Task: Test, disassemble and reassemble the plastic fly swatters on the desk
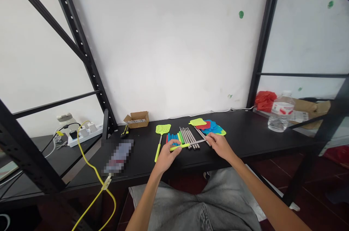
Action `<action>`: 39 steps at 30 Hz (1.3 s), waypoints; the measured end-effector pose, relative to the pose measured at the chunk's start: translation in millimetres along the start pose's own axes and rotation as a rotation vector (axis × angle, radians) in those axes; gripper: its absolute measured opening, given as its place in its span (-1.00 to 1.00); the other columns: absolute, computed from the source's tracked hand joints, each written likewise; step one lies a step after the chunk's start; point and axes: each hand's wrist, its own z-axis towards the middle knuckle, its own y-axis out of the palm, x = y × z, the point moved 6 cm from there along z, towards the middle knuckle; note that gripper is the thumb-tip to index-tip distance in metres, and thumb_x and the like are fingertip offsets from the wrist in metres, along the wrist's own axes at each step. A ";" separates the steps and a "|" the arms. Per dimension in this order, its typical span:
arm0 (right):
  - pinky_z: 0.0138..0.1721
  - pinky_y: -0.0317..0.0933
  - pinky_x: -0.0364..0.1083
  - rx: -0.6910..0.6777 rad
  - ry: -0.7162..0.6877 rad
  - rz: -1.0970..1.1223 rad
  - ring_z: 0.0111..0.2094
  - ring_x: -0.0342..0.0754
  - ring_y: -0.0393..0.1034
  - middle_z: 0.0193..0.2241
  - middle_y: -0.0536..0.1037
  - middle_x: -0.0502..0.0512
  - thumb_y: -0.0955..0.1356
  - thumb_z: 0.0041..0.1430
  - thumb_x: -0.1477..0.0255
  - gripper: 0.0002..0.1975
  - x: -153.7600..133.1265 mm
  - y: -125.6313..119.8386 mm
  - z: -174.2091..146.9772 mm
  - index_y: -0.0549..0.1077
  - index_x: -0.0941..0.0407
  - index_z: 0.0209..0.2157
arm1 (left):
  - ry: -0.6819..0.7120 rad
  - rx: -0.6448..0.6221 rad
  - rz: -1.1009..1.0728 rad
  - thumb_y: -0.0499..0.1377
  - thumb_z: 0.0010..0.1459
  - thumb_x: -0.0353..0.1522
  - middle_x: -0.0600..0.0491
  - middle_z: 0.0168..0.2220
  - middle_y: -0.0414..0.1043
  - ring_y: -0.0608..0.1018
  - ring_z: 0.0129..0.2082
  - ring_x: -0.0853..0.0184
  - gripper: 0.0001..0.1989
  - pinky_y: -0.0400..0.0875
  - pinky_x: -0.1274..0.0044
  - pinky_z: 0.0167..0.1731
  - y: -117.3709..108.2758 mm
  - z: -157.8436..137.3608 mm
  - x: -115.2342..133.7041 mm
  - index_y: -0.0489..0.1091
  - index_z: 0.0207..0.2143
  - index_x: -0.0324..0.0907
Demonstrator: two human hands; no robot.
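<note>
My left hand is closed on a yellow-green handle. A thin metal rod runs from that handle to my right hand, whose fingers pinch its far end. Beneath and behind them lie several loose metal rods side by side. Blue handles and a green handle rest beside the rods, partly hidden by my left hand. Swatter heads are piled farther back: yellow, red and blue. A whole yellow fly swatter lies to the left.
An open cardboard box and a yellow-black cutter sit at the back left. Nearer is a blurred-out phone-like object with a yellow cable. A water bottle stands far right. Black shelf posts flank the black tabletop.
</note>
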 end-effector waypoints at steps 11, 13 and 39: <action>-0.39 0.21 -0.11 -0.034 0.012 0.038 -0.48 -0.03 0.41 -0.50 0.55 0.03 0.22 0.28 0.17 -0.64 0.1 5.1 -0.1 0.51 0.08 -0.37 | -0.033 0.021 0.109 0.19 0.11 -0.12 0.12 -0.57 0.31 0.31 -0.56 0.39 -0.63 0.14 0.58 -0.54 2.5 1.1 -3.9 0.52 -0.19 -0.21; -0.39 0.23 -0.10 0.025 0.024 0.068 -0.47 -0.02 0.42 -0.45 0.58 0.06 0.20 0.28 0.14 -0.61 1.7 0.8 1.5 0.52 0.09 -0.34 | -0.046 0.053 0.052 0.19 0.10 -0.11 0.14 -0.60 0.28 0.30 -0.58 0.40 -0.61 0.14 0.59 -0.55 -0.4 2.1 -6.4 0.52 -0.20 -0.22; 0.06 -0.03 0.37 -0.406 0.550 -0.618 0.21 0.55 0.03 0.22 0.17 0.56 0.46 -0.40 -0.17 0.23 63.2 40.7 142.2 0.12 0.14 0.28 | -0.051 0.271 -0.340 0.25 0.06 -0.09 0.20 -0.63 0.15 0.21 -0.60 0.45 -0.54 0.12 0.61 -0.58 -23.2 4.4 -28.2 0.50 -0.14 -0.27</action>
